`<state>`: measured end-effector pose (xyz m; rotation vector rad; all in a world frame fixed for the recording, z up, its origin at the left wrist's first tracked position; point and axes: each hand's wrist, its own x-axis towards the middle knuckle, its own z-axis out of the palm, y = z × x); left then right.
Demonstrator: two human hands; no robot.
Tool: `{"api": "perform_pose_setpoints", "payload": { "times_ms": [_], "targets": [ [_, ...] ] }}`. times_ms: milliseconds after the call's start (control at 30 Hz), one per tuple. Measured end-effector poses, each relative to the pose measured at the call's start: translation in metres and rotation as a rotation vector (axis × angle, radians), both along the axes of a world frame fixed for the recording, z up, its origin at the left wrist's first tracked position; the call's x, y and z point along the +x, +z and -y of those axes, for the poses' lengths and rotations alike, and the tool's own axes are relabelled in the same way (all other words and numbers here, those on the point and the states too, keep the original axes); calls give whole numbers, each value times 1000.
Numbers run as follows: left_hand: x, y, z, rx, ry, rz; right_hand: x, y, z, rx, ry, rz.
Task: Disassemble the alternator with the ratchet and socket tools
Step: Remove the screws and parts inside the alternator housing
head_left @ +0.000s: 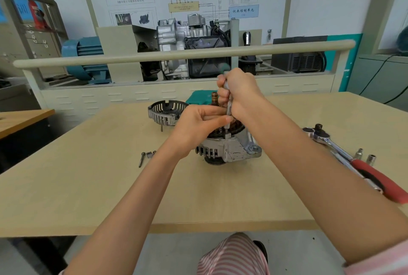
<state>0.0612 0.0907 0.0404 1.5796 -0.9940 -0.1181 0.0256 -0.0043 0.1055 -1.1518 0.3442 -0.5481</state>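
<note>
right hand (239,89) grip – fisted on knurled steel driver (228,109) | left hand (198,126) grip – pinching its shank | ribbed cast alternator (229,151)

Head view looks down, forward; close over table (88,186).

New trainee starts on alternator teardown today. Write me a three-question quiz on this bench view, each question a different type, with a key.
1. True or false: the red-handled ratchet is in the person's right hand.
2. Multiple choice: where is the removed slotted cover? A) on the alternator; B) on the table, behind and left of the alternator; C) on the floor.
3. Fill in: the two loose sockets stand beside the ______.

Key
1. False; the ratchet lies on the table at the right, and the right hand grips a slim metal driver standing upright on the alternator, steadied by the left hand.
2. B
3. ratchet
</note>
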Motion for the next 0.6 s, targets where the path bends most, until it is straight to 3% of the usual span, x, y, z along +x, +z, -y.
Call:
{"api": "perform_pose_setpoints", "payload": {
  "times_ms": [100,200,267,467,600],
  "targets": [
    [-1,-3,3,-22,30,7,1,-4,-5,117,-223,61],
    [-2,-2,5,2,44,17,0,1,-1,329,-210,129],
    [-3,0,4,34,31,20,-2,2,1,291,-191,94],
    [-2,5,-2,128,-28,39,0,8,9,109,212,-90],
    [-3,5,-3,89,-19,22,2,13,17,5,480,-176]
  ]
}}
